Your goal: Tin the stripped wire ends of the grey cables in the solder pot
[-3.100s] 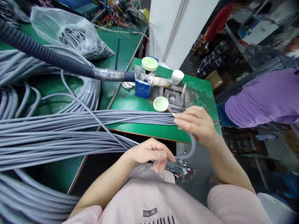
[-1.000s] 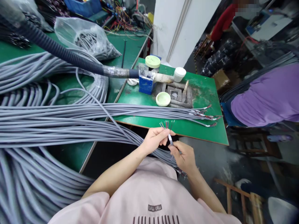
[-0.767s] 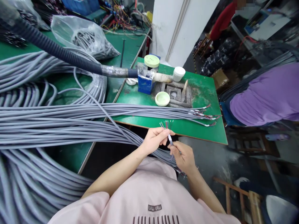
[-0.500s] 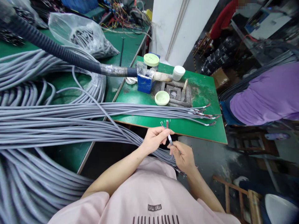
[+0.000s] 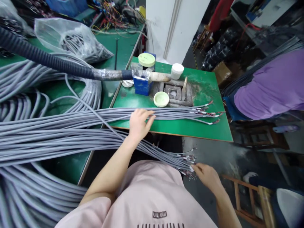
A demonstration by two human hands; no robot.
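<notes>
- Containing short grey pieces: clear plastic bag on the counter.
- Shallow pale-green dish, open upward; white tub, contents hidden.
- Upper cable bundle, on the counter: smooth, grey, white-banded ends, reddish wires splayed; left hand over it, fingers wide.
- Lower cable bundle, ends past the counter's edge: similar tips; right hand beside them, fingers narrow, grip cannot be told.
</notes>
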